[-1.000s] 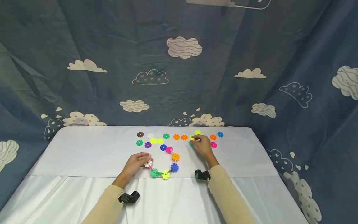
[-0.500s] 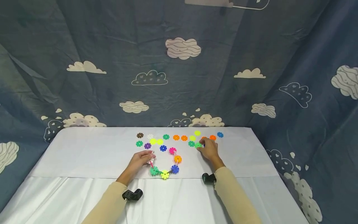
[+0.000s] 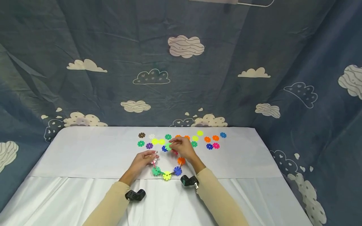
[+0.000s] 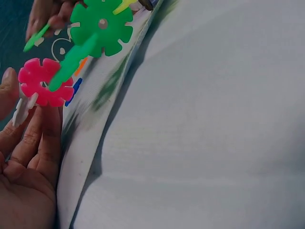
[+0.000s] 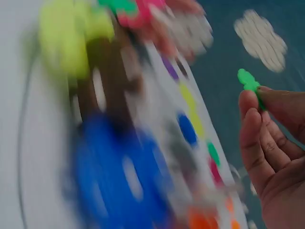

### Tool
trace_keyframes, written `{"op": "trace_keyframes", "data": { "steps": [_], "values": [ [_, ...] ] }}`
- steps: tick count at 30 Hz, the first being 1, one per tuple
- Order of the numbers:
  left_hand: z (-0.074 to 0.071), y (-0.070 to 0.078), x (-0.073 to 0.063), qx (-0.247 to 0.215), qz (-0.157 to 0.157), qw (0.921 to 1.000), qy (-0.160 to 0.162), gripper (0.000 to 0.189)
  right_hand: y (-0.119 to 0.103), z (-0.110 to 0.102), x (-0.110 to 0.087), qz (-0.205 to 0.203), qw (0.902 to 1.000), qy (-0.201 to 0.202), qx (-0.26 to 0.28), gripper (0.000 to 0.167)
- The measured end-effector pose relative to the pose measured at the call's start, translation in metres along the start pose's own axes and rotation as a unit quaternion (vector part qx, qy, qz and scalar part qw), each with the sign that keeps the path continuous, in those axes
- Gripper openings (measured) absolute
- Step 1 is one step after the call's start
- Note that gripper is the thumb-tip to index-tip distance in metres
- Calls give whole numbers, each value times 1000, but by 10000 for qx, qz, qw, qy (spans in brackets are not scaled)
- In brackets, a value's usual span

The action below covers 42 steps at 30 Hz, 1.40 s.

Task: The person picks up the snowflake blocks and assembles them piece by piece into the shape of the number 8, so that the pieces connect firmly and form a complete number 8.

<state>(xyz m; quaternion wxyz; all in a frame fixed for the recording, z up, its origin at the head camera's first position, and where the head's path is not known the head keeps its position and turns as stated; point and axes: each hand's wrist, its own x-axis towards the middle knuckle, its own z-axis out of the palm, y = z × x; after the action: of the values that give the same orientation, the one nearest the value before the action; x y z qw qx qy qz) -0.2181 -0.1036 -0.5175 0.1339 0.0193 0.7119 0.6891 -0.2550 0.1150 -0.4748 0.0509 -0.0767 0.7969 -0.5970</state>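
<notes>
Just below the middle of the head view, the left hand (image 3: pixel 142 160) is pinching a white piece (image 4: pixel 19 112) at the left end of a bright chain (image 3: pixel 167 175). The chain is curving down and then up to the right. Near it, the right hand (image 3: pixel 183 148) is pinching a light green piece (image 3: pixel 168 146) between thumb and finger, close to the center. More flat, round pieces, like a brown piece (image 3: pixel 141 135) and a purple piece (image 3: pixel 149 146), are lying higher up on the white table (image 3: pixel 85 157). A dark cloud curtain (image 3: pixel 113 37) is hanging behind.
</notes>
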Motion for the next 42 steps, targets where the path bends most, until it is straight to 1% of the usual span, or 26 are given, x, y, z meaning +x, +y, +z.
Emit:
{"op": "trace_keyframes", "data": {
  "steps": [1,3,6,8,13,15,19,24,29,31,33,37,40,42],
  "values": [
    [0,0,1,-32,-2,10000,0,37,-2,8,2,28,9999,-162,-3,19],
    [1,-1,2,-95,7,10000,-24,37,-4,20,5,30,9994,-348,25,17],
    [3,-1,3,-163,-43,9999,1,38,-4,30,7,-24,9994,-348,42,15],
    [4,0,2,-179,-63,9998,41,38,-14,31,2,-18,9994,-337,35,15],
    [3,2,3,-41,-99,9998,184,36,-15,35,4,70,9995,-305,75,17],
    [2,1,4,-23,-91,9997,221,35,-6,38,9,67,9993,-314,172,17],
    [1,0,5,28,-5,9995,327,36,-7,42,8,23,9987,-379,342,19],
    [2,1,1,247,157,9983,501,31,-4,47,8,15,9986,-290,445,16],
    [2,2,-1,313,270,9973,614,27,-5,49,8,55,9988,-394,289,14],
    [3,1,-1,373,256,9970,633,27,-5,48,9,73,9989,-446,152,13],
    [3,1,0,363,242,9974,572,29,-5,48,10,98,9989,-458,51,13],
    [1,-1,0,224,124,9992,305,34,-7,47,10,55,9987,-502,-86,13],
    [-1,-2,0,76,5,9996,277,33,-8,47,10,-32,9968,-768,-230,13],
    [-1,-3,1,11,-39,9993,373,30,-9,45,9,-24,9947,-963,-368,14]
  ]
}}
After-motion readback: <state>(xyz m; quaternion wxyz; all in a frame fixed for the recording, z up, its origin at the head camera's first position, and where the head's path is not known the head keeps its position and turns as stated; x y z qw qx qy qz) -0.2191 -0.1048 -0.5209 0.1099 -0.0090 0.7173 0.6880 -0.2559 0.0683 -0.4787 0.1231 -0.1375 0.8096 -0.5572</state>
